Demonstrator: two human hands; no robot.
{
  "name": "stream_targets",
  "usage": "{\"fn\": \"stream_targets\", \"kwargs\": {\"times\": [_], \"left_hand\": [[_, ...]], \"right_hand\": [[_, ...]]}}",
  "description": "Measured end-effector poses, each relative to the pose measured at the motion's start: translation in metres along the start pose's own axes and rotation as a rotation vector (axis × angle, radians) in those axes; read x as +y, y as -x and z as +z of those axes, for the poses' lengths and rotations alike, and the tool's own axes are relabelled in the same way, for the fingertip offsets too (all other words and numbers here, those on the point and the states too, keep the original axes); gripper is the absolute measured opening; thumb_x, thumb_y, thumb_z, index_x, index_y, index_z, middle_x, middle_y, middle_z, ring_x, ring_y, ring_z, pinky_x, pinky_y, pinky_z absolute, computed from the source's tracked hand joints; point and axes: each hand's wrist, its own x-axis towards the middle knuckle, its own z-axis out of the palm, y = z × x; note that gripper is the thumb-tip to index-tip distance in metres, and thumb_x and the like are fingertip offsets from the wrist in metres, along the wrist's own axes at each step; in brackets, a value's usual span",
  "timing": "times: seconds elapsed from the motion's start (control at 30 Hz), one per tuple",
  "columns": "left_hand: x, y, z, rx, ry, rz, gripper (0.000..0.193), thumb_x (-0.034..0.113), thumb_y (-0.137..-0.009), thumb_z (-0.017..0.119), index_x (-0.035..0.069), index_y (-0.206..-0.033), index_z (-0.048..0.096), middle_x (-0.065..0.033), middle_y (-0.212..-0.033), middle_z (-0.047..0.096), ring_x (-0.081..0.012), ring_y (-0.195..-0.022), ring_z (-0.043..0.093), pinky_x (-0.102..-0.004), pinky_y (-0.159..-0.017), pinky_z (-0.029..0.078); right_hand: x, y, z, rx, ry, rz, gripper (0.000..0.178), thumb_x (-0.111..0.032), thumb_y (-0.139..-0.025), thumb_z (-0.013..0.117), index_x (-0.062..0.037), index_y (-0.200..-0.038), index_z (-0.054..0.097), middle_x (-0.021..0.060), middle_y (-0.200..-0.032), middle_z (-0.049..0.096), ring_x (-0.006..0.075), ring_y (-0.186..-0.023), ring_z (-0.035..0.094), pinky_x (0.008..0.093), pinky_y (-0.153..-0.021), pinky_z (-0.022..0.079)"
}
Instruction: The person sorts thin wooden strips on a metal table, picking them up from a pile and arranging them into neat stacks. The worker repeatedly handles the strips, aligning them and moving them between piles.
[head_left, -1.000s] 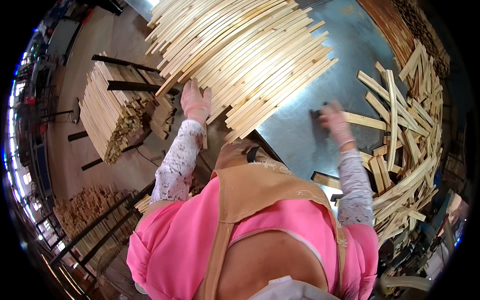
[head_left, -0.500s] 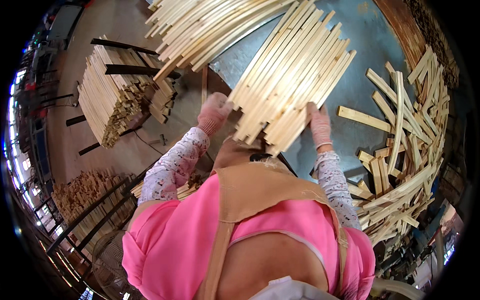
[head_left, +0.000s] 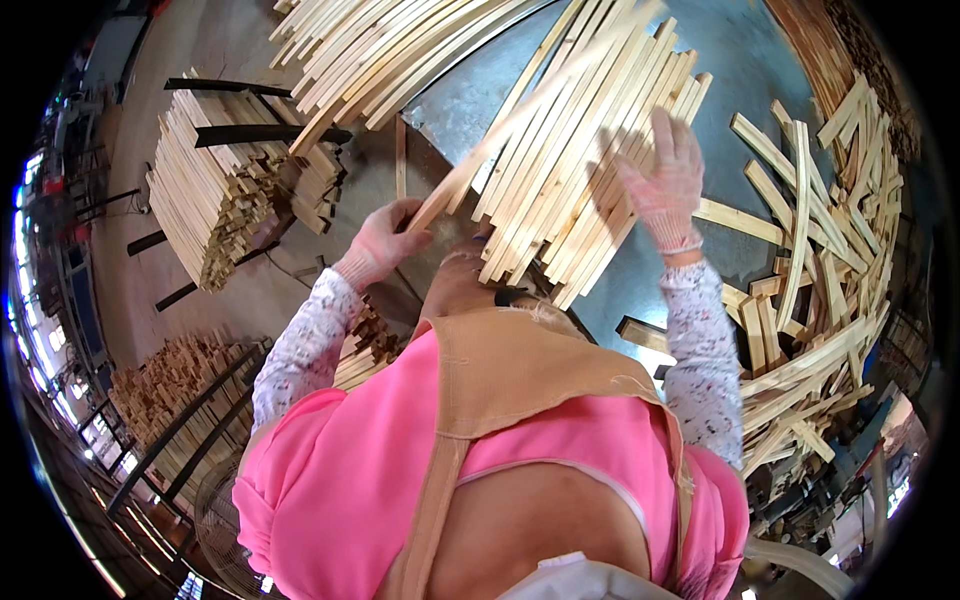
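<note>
Left hand (head_left: 383,243) clenched on the near end of one wooden slat (head_left: 520,118), lifted slantwise over the slat bundle (head_left: 575,165) on the metal table (head_left: 740,60). Right hand (head_left: 665,180) spread flat, released, resting on that bundle.

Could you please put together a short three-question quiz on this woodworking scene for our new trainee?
1. True or false: the left hand holds the near end of a single long wooden strip.
2. Where does the right hand rest? A) on the batch of strips lying on the metal table; B) on the loose heap of offcuts; C) on the floor fan.
3. Fill in: both hands wear thin pinkish ____.

Key: 1 true. 2 A; the fingers lie spread flat on the batch. 3 gloves.
</note>
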Motion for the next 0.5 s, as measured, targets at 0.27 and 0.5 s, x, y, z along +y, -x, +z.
{"fn": "stream_targets", "kwargs": {"times": [0.27,0.5], "left_hand": [[0.119,-0.043,-0.015,-0.454,0.045,0.051,0.058,0.037,-0.097,0.077,-0.005,-0.137,0.069,-0.0043,-0.101,0.073,-0.0081,-0.08,0.063,-0.0239,-0.073,0.052],[0.205,-0.106,0.17,-0.7,-0.128,0.288,0.041,0.025,-0.096,0.074,-0.003,-0.126,0.071,-0.0059,-0.088,0.069,-0.0119,-0.072,0.061,-0.0276,-0.068,0.052]], "right_hand": [[0.094,-0.004,-0.127,-0.699,0.229,0.105,0.069,-0.035,-0.084,0.083,-0.021,-0.148,0.063,0.0115,-0.12,0.072,0.0354,-0.118,0.066,0.0494,-0.1,0.054],[0.064,0.315,-0.242,-0.588,0.032,0.692,0.051,-0.044,-0.091,0.079,-0.0202,-0.136,0.074,0.0166,-0.114,0.078,0.037,-0.105,0.074,0.0483,-0.095,0.057]]}}
